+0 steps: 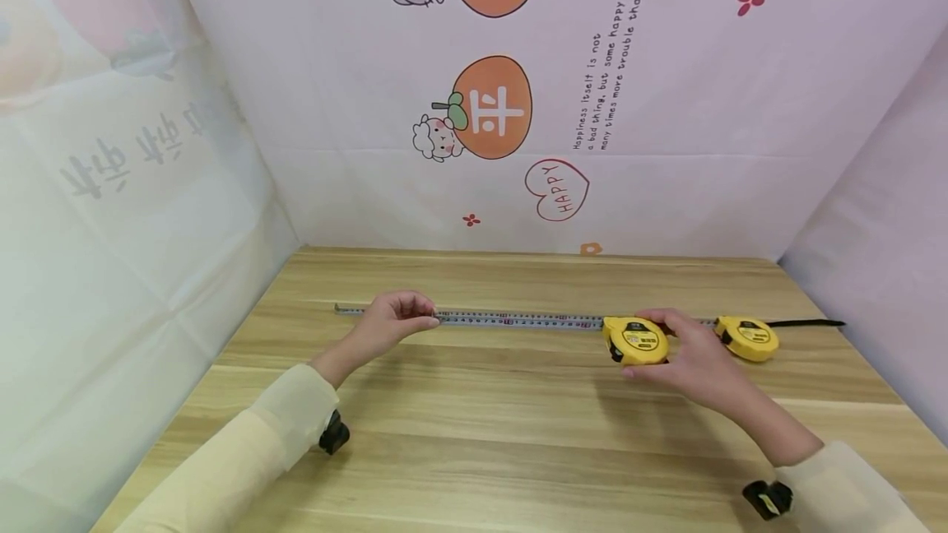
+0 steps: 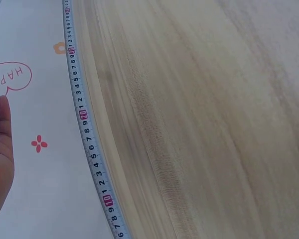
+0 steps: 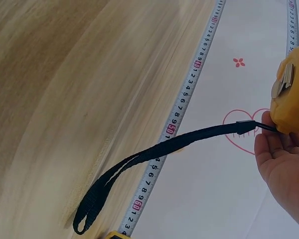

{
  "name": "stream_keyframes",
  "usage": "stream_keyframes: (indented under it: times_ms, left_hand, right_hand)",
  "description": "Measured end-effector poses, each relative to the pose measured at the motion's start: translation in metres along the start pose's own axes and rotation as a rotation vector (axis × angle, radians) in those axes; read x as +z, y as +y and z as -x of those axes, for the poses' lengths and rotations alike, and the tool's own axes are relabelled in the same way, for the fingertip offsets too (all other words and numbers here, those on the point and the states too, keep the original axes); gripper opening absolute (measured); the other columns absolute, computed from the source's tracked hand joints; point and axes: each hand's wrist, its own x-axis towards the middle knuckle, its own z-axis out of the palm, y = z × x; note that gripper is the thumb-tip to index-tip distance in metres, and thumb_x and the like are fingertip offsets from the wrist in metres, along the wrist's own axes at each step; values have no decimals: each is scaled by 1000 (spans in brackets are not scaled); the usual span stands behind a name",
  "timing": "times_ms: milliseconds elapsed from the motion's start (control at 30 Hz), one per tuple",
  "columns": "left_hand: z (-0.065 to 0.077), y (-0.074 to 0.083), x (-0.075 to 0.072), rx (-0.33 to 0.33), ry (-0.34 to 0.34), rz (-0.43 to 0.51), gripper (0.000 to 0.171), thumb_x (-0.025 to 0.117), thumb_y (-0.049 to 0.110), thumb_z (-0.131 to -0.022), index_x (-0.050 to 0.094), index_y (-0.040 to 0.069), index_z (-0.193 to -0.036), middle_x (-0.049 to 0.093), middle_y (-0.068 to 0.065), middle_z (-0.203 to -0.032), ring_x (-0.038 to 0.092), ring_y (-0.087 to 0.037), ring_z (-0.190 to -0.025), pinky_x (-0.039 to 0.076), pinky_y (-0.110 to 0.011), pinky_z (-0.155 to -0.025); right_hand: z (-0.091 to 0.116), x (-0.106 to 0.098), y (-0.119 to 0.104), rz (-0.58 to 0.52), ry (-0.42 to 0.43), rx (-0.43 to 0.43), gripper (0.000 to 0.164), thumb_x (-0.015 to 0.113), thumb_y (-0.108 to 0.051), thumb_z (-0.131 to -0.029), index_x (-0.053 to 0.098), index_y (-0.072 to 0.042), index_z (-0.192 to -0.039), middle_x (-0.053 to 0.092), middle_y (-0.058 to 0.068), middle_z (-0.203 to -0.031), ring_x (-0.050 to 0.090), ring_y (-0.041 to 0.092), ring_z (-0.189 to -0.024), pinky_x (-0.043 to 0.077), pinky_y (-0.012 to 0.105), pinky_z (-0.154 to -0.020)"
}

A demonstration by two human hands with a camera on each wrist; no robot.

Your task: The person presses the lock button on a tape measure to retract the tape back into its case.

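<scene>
My right hand [image 1: 689, 360] grips a yellow tape measure [image 1: 637, 341] by its right side, thumb at the front and fingers behind. Its blade [image 1: 548, 322] runs straight out to the left. At the other end my left hand [image 1: 391, 326] pinches the blade tip between thumb and fingers. A second yellow tape measure [image 1: 748, 339] lies on the table to the right, its longer blade [image 2: 89, 134] stretched along the back and passing behind both hands. In the right wrist view a black wrist strap [image 3: 189, 139] hangs from the held tape measure, crossing that longer blade.
The wooden table [image 1: 474, 434] ends at a white printed cloth [image 1: 355, 179] behind, with more cloth on both sides. A black strap [image 1: 807, 322] reaches right from beside the lying tape measure. Each sleeve carries a small black device [image 1: 335, 433].
</scene>
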Motion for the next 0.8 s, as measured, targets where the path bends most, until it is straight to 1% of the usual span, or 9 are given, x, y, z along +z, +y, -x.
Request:
stream_keyframes:
  times_ms: [33, 100, 267, 500, 700, 800]
  left_hand:
    - [1, 4, 1, -2, -1, -1, 12, 66, 2, -92, 65, -6, -102, 64, -6, -91, 59, -34, -87, 52, -26, -71]
    - [1, 4, 2, 0, -2, -8, 12, 66, 2, -92, 65, -6, -102, 64, -6, -91, 59, -23, -83, 52, -26, -71]
    - [0, 2, 3, 3, -7, -4, 12, 66, 2, -92, 65, -5, -102, 65, -6, -91, 59, -16, -80, 52, -26, -70]
    - [-2, -2, 5, -10, -5, -6, 11, 67, 3, -92, 66, -3, -101, 65, -8, -92, 59, -16, -80, 52, -26, -70]
    - [-5, -4, 7, -10, -9, -13, 12, 67, 3, -92, 66, -3, -102, 65, -7, -92, 60, -17, -80, 52, -26, -70]
    - [-5, -3, 8, -13, -14, -17, 12, 67, 3, -92, 66, -3, -102, 65, -6, -91, 59, -17, -80, 51, -26, -69]
  right_hand:
    - [0, 0, 0, -1, 0, -1, 85, 88, -40, -69, 50, 2, -132, 56, 21, -125, 50, 43, -116, 44, 59, -88]
    - [0, 1, 0, -1, 4, -4, 86, 88, -43, -68, 50, 2, -131, 57, 21, -124, 51, 42, -115, 44, 59, -87]
    - [1, 2, 2, 11, 12, -8, 87, 87, -47, -68, 51, 2, -131, 58, 21, -124, 52, 41, -114, 46, 57, -86]
    - [1, 3, 3, 30, 27, -13, 84, 90, -39, -67, 52, 1, -130, 58, 21, -124, 54, 40, -112, 45, 57, -86]
    - [1, 2, 1, 44, 39, -36, 86, 89, -43, -66, 53, 2, -128, 59, 21, -121, 56, 41, -109, 46, 57, -83]
    - [1, 3, 0, 49, 37, -35, 87, 89, -46, -65, 53, 2, -129, 59, 20, -122, 56, 40, -109, 46, 56, -83]
